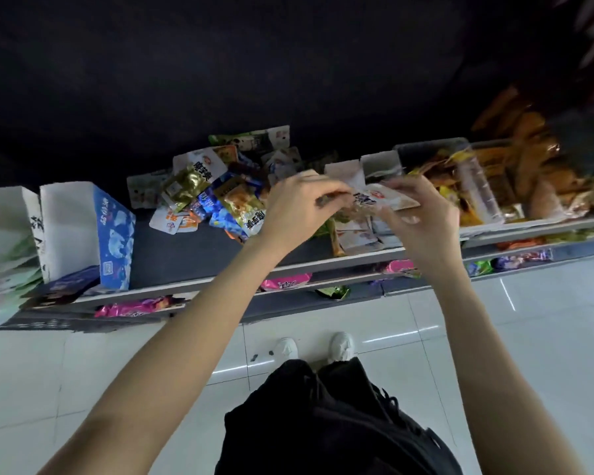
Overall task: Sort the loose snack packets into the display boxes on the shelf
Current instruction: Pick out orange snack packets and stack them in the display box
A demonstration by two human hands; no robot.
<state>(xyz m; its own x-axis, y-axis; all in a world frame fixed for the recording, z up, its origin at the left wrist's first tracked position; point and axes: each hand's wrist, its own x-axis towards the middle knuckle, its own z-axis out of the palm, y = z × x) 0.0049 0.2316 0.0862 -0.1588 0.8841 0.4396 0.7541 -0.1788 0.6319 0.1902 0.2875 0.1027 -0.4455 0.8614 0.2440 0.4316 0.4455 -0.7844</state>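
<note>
White snack packet point(379, 199) is being pinched between left hand point(294, 209) and right hand point(422, 221) above the shelf point(192, 248) front edge, beside the loose pile point(216, 190). Bare shelf is lying open leftward toward the blue display box point(112, 234). Right-side trays point(474, 186) are blurring out.

Dim, dark upper half — glare streaks on the glossy floor point(426, 337), motion-blurred, warped right edge.

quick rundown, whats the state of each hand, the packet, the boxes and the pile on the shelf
left hand: fingers curled, pinching one end of the packet
right hand: pinching the other end
white packet: held off the shelf between both hands
blue box: upright, open top, contents hidden
box of white packets: partly filled, below the hands
loose pile: unsorted heap on the shelf
clear bin: holding orange and yellow packets
</note>
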